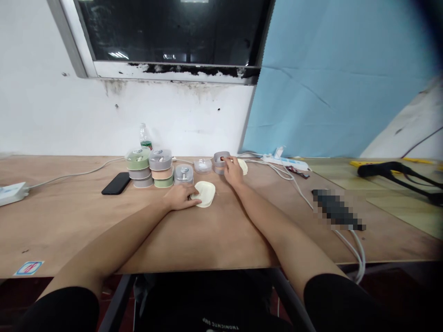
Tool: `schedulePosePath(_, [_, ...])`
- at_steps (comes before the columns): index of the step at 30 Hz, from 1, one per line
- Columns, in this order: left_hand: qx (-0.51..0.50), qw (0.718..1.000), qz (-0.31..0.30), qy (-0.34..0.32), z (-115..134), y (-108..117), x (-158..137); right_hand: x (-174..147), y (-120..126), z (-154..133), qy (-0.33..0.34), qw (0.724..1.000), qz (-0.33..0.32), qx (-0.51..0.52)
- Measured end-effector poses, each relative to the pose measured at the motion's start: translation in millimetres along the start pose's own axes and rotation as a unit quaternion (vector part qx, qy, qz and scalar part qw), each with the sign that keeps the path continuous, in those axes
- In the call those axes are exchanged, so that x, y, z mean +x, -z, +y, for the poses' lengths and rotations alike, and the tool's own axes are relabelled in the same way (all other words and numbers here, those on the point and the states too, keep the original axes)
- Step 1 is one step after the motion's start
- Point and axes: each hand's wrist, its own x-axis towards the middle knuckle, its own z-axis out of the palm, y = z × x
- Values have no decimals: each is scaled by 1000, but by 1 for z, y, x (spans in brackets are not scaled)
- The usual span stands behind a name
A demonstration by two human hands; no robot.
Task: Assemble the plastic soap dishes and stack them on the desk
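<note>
My left hand (pixel 180 196) is closed at the left edge of a cream rounded-square dish or lid (pixel 206 194) lying on the table, thumb and fingers bent against it. My right hand (pixel 234 172) reaches to the rim of an uncovered grey round container (pixel 218 157), which sits on an orange-toned one. A small reddish-brown bit shows at its fingertips; what it is I cannot make out. Behind this hand a second cream piece (pixel 243 167) is partly hidden. Between the hands, farther back, lies a clear lid (pixel 202 166). A lidded grey container (pixel 184 174) stands just behind my left hand.
Two stacks of round containers, one green-topped (pixel 137 159) and one grey-topped (pixel 161 160), stand left, with a plastic bottle (pixel 144 135) behind. A black phone (pixel 116 183) lies beside them. Rightward are a power strip (pixel 285 162), white cables and a blurred dark object (pixel 336 210).
</note>
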Motion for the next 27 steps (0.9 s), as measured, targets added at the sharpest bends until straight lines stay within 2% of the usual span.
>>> schedulePosePath(3, [3, 1000, -11, -19, -1, -1, 0, -6, 8, -14, 29, 999, -1, 24])
schedulePosePath(8, [10, 1000, 2, -17, 3, 0, 0, -21, 15, -34, 109, 990, -68, 65])
schedulePosePath(13, [15, 996, 89, 14, 6, 3, 0, -28, 21, -41, 162, 977, -91, 103])
schedulePosePath(18, [-11, 985, 170, -7, 1, 1, -3, -29, 21, -45, 166, 970, -131, 117])
schedulePosePath(20, [-24, 980, 197, -5, 0, 0, -4, -27, 20, -41, 138, 976, -121, 116])
schedulePosePath(23, [-36, 972, 230, 26, 2, 0, -5, -20, 19, -24, 10, 993, -4, 121])
schedulePosePath(25, [-24, 974, 219, 58, 4, 0, -4, -12, 20, -2, -104, 982, 97, 124])
schedulePosePath(27, [0, 976, 196, 94, 6, -1, -3, -6, 22, 25, -195, 956, 178, 125])
